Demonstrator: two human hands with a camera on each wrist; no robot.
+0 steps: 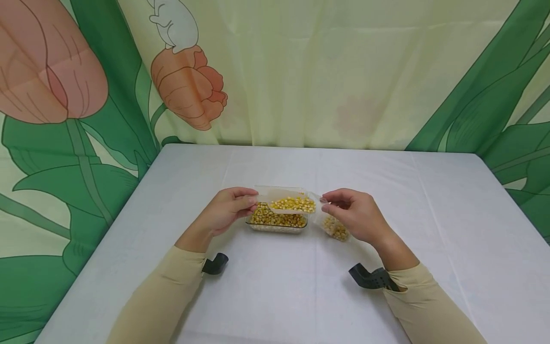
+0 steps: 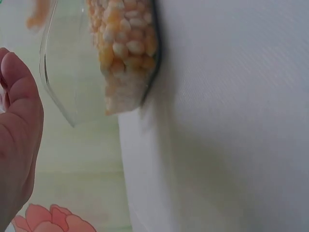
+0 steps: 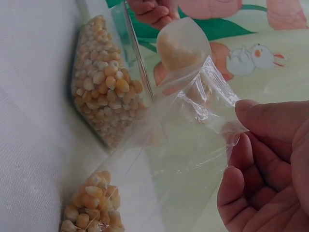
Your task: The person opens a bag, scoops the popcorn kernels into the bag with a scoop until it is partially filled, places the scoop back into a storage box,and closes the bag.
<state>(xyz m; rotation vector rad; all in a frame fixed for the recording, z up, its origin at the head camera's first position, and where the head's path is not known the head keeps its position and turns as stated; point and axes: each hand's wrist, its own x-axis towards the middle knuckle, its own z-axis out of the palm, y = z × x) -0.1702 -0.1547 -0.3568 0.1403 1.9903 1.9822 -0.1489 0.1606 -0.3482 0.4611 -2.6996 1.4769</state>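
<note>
Left hand [image 1: 225, 210]: fingers and thumb pinch the handle end of a clear plastic scoop [image 1: 289, 204], which is loaded with yellow corn kernels [image 1: 294, 204] and held level. Directly beneath the pinch and the scoop sits a clear rectangular container [image 1: 277, 223], itself well filled with kernels, resting on the white tablecloth [image 1: 275, 296].

Just right of the scoop's open end: a small clear plastic bag [image 1: 333, 224], its mouth raised toward the scoop and its lower corner, holding a small heap of kernels, lying on the cloth.

Right hand [image 1: 356, 215]: thumb and curled fingers [image 3: 270, 130] pinch the bag's rim, holding the film taut and the mouth facing the scoop; the right wrist view shows the scoop's rounded tip at that opening.

Step in hand, as judged: transfer of a scoopful from container to bag. The next move appears to call for tilting the scoop into the mouth while the right-hand pinch keeps the mouth spread; a slack rim would likely spill kernels onto the cloth.
</note>
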